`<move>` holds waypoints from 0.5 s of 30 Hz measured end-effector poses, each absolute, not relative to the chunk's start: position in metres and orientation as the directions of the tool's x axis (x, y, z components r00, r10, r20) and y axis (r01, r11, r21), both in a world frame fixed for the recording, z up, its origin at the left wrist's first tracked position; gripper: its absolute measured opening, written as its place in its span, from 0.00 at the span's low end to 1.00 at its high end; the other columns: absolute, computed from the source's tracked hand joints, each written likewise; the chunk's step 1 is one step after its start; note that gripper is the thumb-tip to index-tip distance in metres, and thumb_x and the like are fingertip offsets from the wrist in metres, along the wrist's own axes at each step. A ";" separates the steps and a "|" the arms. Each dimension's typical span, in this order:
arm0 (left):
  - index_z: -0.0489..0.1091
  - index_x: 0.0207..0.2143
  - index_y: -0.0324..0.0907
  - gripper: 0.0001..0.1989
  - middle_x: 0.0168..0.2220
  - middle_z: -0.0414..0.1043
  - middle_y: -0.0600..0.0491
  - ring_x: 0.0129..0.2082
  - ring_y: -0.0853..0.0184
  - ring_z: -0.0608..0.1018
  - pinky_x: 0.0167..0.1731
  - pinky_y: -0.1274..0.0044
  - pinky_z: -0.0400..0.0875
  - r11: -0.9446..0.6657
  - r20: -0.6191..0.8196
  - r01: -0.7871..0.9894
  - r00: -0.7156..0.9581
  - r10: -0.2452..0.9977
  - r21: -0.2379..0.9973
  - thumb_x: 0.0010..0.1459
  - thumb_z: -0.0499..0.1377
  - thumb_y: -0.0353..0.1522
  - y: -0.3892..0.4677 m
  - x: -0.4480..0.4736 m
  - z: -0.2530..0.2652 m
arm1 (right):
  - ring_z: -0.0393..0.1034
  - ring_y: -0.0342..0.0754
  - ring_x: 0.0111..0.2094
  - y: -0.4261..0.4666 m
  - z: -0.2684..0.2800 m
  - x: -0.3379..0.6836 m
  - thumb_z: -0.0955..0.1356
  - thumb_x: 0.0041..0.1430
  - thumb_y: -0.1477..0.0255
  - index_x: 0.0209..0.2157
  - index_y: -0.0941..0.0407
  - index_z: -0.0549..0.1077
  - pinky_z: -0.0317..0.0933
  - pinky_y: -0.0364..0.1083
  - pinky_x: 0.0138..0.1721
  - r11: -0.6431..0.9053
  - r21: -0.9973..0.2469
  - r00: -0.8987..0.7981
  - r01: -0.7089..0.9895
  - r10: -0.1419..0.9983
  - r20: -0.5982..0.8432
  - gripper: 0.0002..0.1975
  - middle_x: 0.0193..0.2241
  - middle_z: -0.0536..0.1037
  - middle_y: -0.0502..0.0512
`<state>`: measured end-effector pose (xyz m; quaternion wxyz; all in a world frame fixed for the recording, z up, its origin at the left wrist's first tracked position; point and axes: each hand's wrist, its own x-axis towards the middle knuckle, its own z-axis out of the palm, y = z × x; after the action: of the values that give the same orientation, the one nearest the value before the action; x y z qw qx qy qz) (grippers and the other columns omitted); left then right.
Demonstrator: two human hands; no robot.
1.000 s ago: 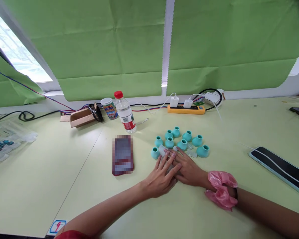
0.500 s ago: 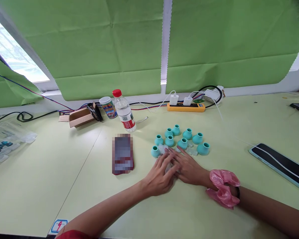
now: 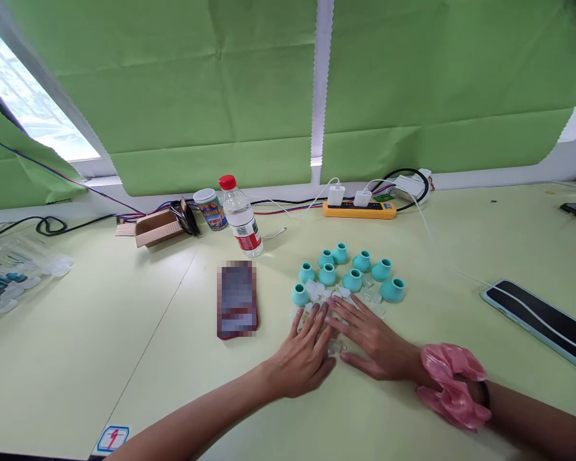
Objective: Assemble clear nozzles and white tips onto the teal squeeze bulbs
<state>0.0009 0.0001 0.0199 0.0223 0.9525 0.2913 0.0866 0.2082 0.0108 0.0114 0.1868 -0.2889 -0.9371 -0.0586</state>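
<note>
your left hand (image 3: pixel 301 360) and right hand (image 3: pixel 377 340) lay over the near side of the loose clear pieces (image 3: pixel 315 290), fingers extended and slightly apart, gripping nothing that showed. one of those pieces sat between your hands. the handling looked unfinished: nine teal pieces (image 3: pixel 327 275) stood upright in a cluster just beyond, while the clear ones lay scattered, none visibly joined to a teal one. the tag (image 3: pixel 113 439) bore what looked like a red 9; lettering on the bottle (image 3: pixel 242 224) and can (image 3: pixel 211 210) was too small to read.

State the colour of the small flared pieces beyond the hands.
Turquoise flared pieces; best in head view.
</note>
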 end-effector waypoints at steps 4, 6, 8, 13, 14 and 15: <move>0.48 0.55 0.29 0.23 0.59 0.44 0.36 0.60 0.55 0.41 0.56 0.61 0.46 -0.833 0.153 0.539 0.819 0.553 0.126 0.60 0.41 0.34 0.008 0.013 0.017 | 0.44 0.59 0.58 0.007 0.007 0.212 0.60 0.56 0.64 0.55 0.65 0.54 0.47 0.64 0.52 0.779 0.004 -0.744 0.627 0.598 0.300 0.28 0.56 0.54 0.68; 0.47 0.56 0.29 0.24 0.59 0.43 0.36 0.60 0.56 0.42 0.55 0.62 0.47 -0.837 0.166 0.530 0.820 0.547 0.139 0.59 0.42 0.33 0.012 0.019 0.015 | 0.46 0.57 0.58 0.009 0.004 0.216 0.59 0.56 0.68 0.54 0.67 0.55 0.49 0.61 0.53 0.771 -0.010 -0.725 0.637 0.604 0.333 0.26 0.55 0.57 0.69; 0.46 0.56 0.30 0.24 0.59 0.43 0.36 0.60 0.56 0.43 0.55 0.62 0.49 -0.839 0.164 0.523 0.824 0.542 0.147 0.59 0.42 0.32 0.015 0.023 0.013 | 0.48 0.55 0.57 0.014 0.003 0.221 0.59 0.55 0.73 0.53 0.68 0.56 0.50 0.59 0.54 0.788 -0.040 -0.706 0.614 0.572 0.418 0.24 0.53 0.60 0.69; 0.55 0.50 0.31 0.18 0.56 0.53 0.36 0.59 0.56 0.50 0.54 0.62 0.51 -0.846 0.218 0.514 0.818 0.533 0.139 0.58 0.44 0.29 0.016 0.025 0.008 | 0.48 0.54 0.57 0.032 0.015 0.211 0.57 0.57 0.76 0.51 0.65 0.59 0.52 0.57 0.53 0.795 -0.072 -0.668 0.602 0.551 0.500 0.20 0.53 0.61 0.68; 0.59 0.46 0.32 0.16 0.53 0.57 0.36 0.58 0.56 0.52 0.55 0.62 0.50 -0.847 0.243 0.516 0.811 0.532 0.131 0.57 0.44 0.29 0.016 0.024 0.007 | 0.48 0.53 0.57 0.036 0.018 0.206 0.56 0.58 0.75 0.51 0.65 0.60 0.53 0.56 0.53 0.798 -0.074 -0.693 0.598 0.561 0.454 0.19 0.53 0.60 0.67; 0.61 0.43 0.32 0.14 0.50 0.62 0.37 0.57 0.55 0.55 0.55 0.61 0.50 -0.848 0.269 0.516 0.806 0.528 0.117 0.57 0.45 0.29 0.015 0.024 0.006 | 0.48 0.53 0.57 0.040 0.021 0.201 0.56 0.59 0.74 0.51 0.65 0.60 0.53 0.55 0.53 0.806 -0.080 -0.718 0.587 0.563 0.409 0.19 0.54 0.59 0.67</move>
<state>0.0236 0.0154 0.0062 0.0191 0.9500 0.2748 0.1474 0.2006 0.0402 0.0208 0.2115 -0.3104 -0.9263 -0.0276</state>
